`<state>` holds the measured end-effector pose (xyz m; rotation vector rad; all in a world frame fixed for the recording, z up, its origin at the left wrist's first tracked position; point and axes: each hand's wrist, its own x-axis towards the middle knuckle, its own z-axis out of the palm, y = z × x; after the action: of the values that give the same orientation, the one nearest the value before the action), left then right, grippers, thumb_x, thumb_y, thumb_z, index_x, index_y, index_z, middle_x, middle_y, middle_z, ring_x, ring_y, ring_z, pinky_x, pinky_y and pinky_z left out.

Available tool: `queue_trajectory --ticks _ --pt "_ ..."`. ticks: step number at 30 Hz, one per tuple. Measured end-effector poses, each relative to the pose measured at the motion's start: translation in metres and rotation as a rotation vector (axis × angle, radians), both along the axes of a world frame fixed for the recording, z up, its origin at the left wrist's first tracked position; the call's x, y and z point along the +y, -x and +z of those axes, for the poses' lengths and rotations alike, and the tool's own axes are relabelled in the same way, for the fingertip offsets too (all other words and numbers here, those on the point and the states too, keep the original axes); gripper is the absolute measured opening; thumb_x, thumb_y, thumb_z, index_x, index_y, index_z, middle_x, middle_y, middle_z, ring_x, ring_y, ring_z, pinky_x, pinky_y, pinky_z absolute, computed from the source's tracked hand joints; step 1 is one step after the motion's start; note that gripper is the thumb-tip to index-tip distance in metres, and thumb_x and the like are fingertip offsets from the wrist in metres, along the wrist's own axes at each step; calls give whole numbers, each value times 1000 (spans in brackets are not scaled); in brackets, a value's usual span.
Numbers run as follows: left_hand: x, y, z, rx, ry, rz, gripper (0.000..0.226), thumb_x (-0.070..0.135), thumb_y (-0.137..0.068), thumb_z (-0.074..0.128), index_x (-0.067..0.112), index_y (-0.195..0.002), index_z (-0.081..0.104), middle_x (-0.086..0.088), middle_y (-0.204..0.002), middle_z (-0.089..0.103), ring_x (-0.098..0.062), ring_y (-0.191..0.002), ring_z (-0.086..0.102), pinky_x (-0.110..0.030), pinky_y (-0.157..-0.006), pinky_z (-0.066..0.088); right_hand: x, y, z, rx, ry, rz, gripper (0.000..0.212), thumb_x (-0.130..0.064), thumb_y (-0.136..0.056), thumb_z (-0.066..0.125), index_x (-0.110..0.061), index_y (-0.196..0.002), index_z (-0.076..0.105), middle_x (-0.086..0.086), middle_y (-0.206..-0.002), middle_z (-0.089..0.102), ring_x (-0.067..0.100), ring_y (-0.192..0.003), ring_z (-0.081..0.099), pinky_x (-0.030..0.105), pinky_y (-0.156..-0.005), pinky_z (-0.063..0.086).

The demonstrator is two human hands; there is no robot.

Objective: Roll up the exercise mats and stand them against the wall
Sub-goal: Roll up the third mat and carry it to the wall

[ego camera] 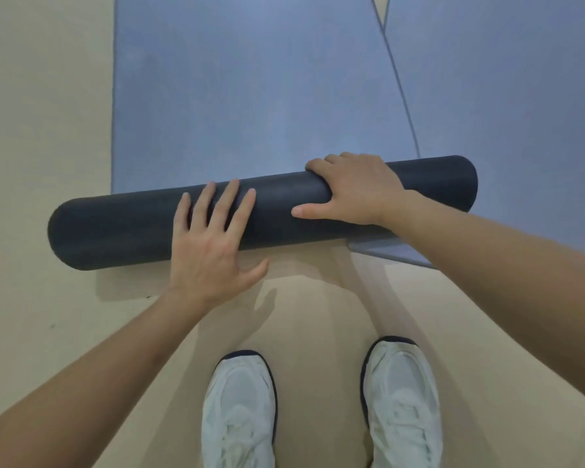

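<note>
left hand (213,244) presses, right hand (355,190) grips one roll (115,231); second mat (504,96) beside

The dark roll (260,211) lies crosswise through the middle, from 9 to 3 o'clock, and bars the low way forward. Beyond it, toward 12 o'clock, the flat blue mat (250,96) lies open, with a second mat (504,79) just beside it at 2 o'clock. Bare floor (41,96) runs free from 9 to 11 o'clock. White shoes (238,410) stand at 6 o'clock.

Far end of mat (250,96) beyond top edge
</note>
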<state>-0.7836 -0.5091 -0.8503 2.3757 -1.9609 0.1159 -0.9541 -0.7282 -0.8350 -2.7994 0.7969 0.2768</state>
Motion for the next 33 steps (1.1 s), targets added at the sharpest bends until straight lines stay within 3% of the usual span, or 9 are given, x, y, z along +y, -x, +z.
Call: queue_trajectory --ticks 4,9,12,14,17,20,23,27,33 --pt "-20 -10 -1 -56 -144 23 125 83 -70 63 16 -166 19 -13 -171 23 -44 -155 23 -65 -125 13 -6 -10 6 -40 44 -16 93 -90 -82 34 -26 -149 45 2 -136 59 27 -120 55 44 -103 39" --pt "-50 -33 2 -69 -192 26 131 87 -61 67 17 -163 22 -11 -166 32 -41 -149 34 -63 -122 21 9 -2 -9 -175 255 16 94 -87 -84 37 -19 -147 47 8 -140 56 34 -123 54 52 -108 39" --pt "-69 -45 4 -56 -245 15 134 91 -56 63 21 -162 19 -8 -164 35 -38 -147 37 -60 -122 24 7 0 -15 -9 263 37 118 -94 -73 46 -19 -161 22 14 -161 35 41 -146 35 65 -120 23" --pt "-79 -52 6 -50 -298 1 140 91 -51 68 24 -161 15 -7 -163 36 -36 -147 37 -58 -122 26 0 -5 -15 92 258 43 133 -97 -63 53 -20 -163 11 18 -165 27 46 -149 28 69 -120 16" --pt "-93 -59 11 -38 -357 -9 144 89 -44 73 25 -160 17 -6 -158 41 -34 -140 45 -55 -117 32 -13 -15 -11 149 234 48 140 -99 -55 57 -22 -161 8 19 -159 33 45 -143 36 68 -119 20" --pt "-101 -64 15 -51 -331 -35 133 88 -45 71 24 -153 30 -5 -141 56 -33 -115 59 -48 -99 46 -22 -21 -5 115 200 77 127 -94 -59 62 -22 -156 21 16 -141 50 38 -124 50 55 -109 38" --pt "-100 -63 22 -103 -283 -65 118 88 -48 69 21 -143 42 -5 -120 64 -30 -94 61 -41 -79 49 -23 -22 2 50 207 102 113 -88 -64 67 -22 -150 33 14 -126 56 32 -111 54 47 -96 45" --pt "-81 -52 32 -71 -290 -69 105 86 -52 68 24 -134 47 0 -105 65 -27 -86 61 -37 -66 47 -7 -10 14 42 137 107 103 -82 -67 71 -24 -146 38 9 -116 58 26 -101 56 35 -76 38" --pt "-24 -15 36 56 -439 -86 107 90 -47 65 30 -133 45 6 -102 64 -24 -89 61 -35 -65 40 48 29 25 125 -22 103 104 -86 -62 70 -29 -144 41 1 -104 55 22 -91 51 34 -70 34"
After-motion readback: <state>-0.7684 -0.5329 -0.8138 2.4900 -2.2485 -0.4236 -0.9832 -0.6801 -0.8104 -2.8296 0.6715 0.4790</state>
